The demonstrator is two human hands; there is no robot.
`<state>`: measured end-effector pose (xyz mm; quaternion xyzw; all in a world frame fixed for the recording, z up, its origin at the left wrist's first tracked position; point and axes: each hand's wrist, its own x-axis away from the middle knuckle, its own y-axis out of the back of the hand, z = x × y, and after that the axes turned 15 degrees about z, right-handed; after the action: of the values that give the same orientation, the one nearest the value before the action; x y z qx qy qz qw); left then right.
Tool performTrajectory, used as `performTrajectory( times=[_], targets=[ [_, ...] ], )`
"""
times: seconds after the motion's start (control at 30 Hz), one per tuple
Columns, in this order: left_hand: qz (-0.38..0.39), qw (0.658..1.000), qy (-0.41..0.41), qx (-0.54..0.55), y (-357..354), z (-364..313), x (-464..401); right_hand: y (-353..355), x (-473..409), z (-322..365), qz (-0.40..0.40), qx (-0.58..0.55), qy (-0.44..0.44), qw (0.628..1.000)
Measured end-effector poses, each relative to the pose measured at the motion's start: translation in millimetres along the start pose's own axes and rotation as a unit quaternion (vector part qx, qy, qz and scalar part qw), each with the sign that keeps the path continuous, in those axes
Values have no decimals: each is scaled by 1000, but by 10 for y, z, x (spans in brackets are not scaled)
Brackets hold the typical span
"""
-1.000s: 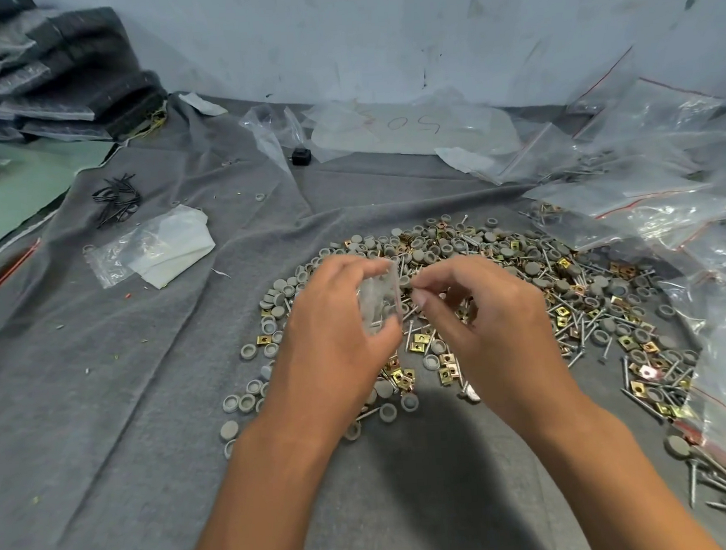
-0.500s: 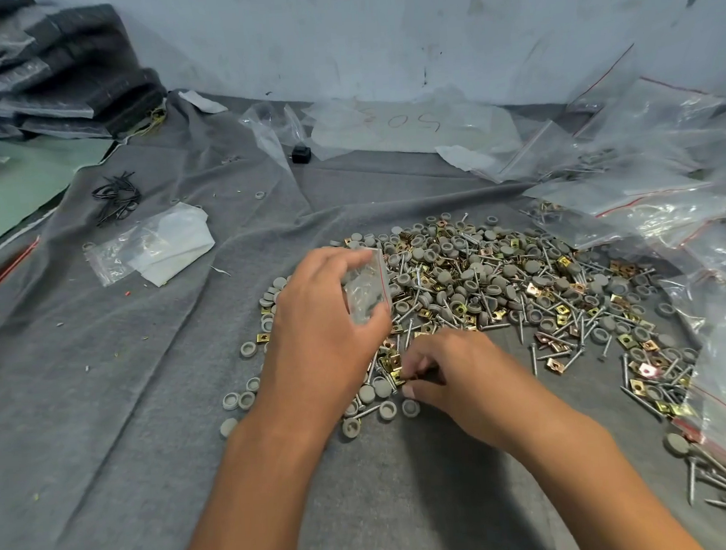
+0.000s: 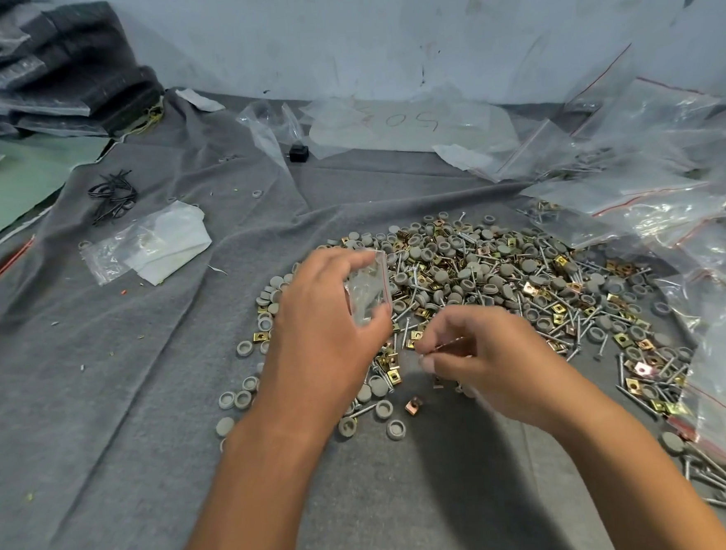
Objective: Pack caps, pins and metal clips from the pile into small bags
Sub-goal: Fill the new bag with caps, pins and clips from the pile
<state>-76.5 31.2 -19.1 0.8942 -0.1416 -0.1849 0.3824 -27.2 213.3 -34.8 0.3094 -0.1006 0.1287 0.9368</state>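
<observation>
Left hand (image 3: 327,341) grips a small bag (image 3: 367,289) above the pile (image 3: 503,282). Right hand (image 3: 492,360), at 4 o'clock of the bag, pinches a thin pin (image 3: 441,345).

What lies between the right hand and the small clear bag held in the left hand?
Head view: gold metal clips and a pin from the pile separate right hand from small clear bag.

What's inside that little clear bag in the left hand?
The small bag, gripped by the left hand, shows only glare and creases; I cannot tell its contents. The fingers cover its lower part.
</observation>
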Motion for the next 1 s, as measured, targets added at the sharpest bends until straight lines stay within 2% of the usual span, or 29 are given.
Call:
performTrajectory(
  times=[0.07, 0.13, 0.27, 0.43, 0.57, 0.7, 0.83, 1.0],
  targets=[
    [2, 1000, -9, 5, -21, -3, -4, 75, 19, 29, -1, -126, 34, 991],
    [6, 1000, -20, 8, -49, -11, -4, 131, 38, 80, -16, -245, 74, 967],
    [25, 999, -35, -6, -111, -50, 5, 169, 51, 161, -69, -314, 155, 934],
    [40, 998, -47, -23, -144, -93, 27, 70, 37, 244, -146, -259, 207, 932],
    [43, 998, -49, -24, -147, -112, 17, -64, 0, 278, -240, -73, 195, 948],
    [46, 998, -47, -22, -145, -109, 11, -139, -28, 280, -287, 68, 201, 934],
    [44, 998, -46, -14, -129, -115, 22, -109, -7, 286, -288, 63, 217, 930],
    [39, 998, -44, -8, -116, -103, 26, -44, 11, 286, -277, -53, 237, 930]
  ],
)
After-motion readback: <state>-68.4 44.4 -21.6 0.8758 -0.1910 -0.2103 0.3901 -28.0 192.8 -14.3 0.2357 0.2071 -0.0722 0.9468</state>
